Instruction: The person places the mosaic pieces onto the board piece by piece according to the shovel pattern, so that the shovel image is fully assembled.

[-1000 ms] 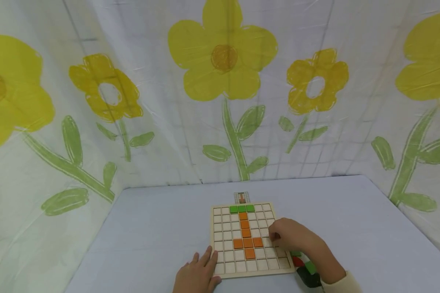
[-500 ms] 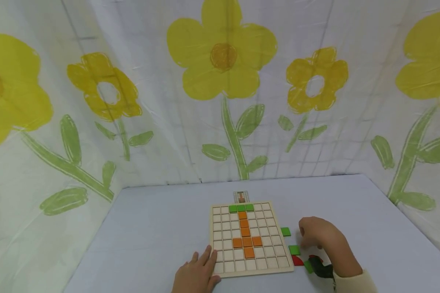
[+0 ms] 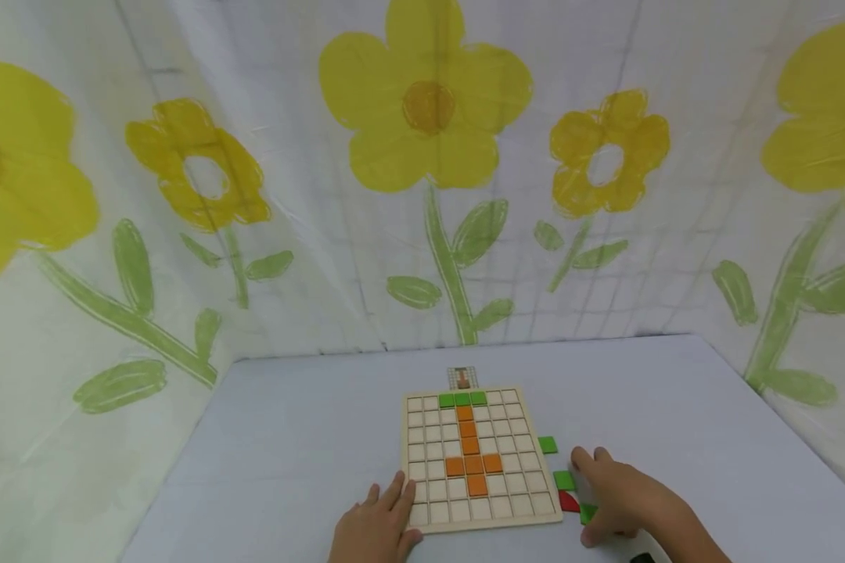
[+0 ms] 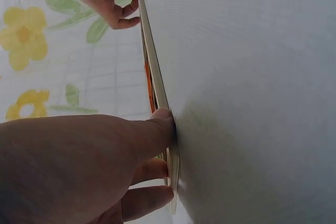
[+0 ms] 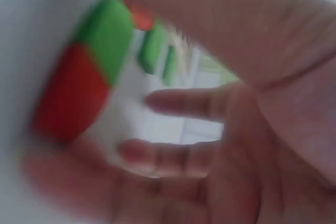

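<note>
My left hand [image 3: 373, 528] rests at the near left corner of a wooden grid board [image 3: 493, 522]. In the left wrist view its thumb [image 4: 163, 116] and fingers touch the board's edge. On the board, orange square tiles [image 3: 470, 446] form a column with a cross-row, and green tiles [image 3: 462, 399] line part of the far row. Right of the board my right hand [image 3: 623, 493] reaches down with fingers spread over loose pieces. The right wrist view, blurred, has its thumb and fingers around a red piece [image 5: 73, 95] and a green piece [image 5: 109, 38] lying together, with a gap between the fingertips.
Two green tiles [image 3: 548, 445] and a red piece [image 3: 569, 501] lie along the board's right side. A small patterned card [image 3: 462, 378] is behind the board. The white table [image 3: 310, 430] ends at a flower-printed curtain [image 3: 310, 258].
My right hand has moved from above the board's right side to the loose pieces, uncovering a green tile beside the board. The left hand stays at the corner.
</note>
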Motion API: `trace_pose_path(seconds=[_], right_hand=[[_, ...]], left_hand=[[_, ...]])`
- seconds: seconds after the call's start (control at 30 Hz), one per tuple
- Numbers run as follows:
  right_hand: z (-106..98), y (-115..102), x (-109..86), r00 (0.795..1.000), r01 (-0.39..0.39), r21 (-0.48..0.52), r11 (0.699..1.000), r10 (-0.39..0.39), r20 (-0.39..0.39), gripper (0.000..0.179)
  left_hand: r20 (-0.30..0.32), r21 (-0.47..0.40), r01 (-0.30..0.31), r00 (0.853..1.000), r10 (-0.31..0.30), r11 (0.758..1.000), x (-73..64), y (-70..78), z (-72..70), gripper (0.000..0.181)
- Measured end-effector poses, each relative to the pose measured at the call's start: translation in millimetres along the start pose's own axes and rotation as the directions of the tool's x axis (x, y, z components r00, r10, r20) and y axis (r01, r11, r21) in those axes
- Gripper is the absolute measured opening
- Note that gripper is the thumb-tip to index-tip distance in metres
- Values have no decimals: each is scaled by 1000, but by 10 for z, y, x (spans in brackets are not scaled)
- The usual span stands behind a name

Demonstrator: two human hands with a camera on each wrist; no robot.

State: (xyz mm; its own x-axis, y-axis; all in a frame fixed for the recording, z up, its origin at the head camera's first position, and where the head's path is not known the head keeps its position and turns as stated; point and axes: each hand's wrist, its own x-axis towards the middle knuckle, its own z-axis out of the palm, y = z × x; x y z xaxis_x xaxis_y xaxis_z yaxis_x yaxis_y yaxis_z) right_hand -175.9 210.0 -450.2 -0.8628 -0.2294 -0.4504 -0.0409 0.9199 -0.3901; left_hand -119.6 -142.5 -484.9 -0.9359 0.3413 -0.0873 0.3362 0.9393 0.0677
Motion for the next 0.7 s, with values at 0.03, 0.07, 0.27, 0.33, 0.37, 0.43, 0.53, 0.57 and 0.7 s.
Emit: trace_pose_path(seconds=[0.03, 0.07, 0.27, 0.33, 0.37, 0.43, 0.53, 0.57, 0.7], right_hand=[[10, 6, -8, 1000, 13, -4, 1000, -13, -18, 86], [19, 12, -12, 999, 24, -3, 1000, -24, -39, 83], [77, -20, 31, 992, 54, 78, 995, -44, -117, 66], [86, -51, 59, 992, 50, 100, 994, -38, -122, 63], [86, -64, 66, 992, 49, 104, 993, -36, -123, 62], [75, -77, 66, 992, 51, 83, 995, -41, -124, 68], [64, -63, 7, 994, 59, 52, 997, -54, -91, 92], [69, -54, -22, 996, 60, 43, 997, -57, -75, 101], [145, -7, -137, 996, 73, 58, 996, -71, -48, 111]], left_hand=[[1, 1, 2, 1000, -2, 1000, 1, 3, -9, 65], [5, 1, 4, 1000, -4, 1000, 2, 5, -12, 65], [7, -8, -9, 1000, 9, 1000, -4, 0, -32, 65], [-7, -7, -21, 1000, 21, 1000, -8, -11, -31, 64], [-16, -5, -27, 1000, 27, 1000, -11, -14, -30, 64], [-29, -3, -35, 999, 35, 999, -13, -20, -25, 64], [-44, -3, -46, 998, 46, 999, -16, -28, -12, 63], [-47, -3, -47, 998, 46, 999, -17, -30, -11, 63], [-42, 4, -41, 998, 41, 999, -11, -17, -20, 64]])
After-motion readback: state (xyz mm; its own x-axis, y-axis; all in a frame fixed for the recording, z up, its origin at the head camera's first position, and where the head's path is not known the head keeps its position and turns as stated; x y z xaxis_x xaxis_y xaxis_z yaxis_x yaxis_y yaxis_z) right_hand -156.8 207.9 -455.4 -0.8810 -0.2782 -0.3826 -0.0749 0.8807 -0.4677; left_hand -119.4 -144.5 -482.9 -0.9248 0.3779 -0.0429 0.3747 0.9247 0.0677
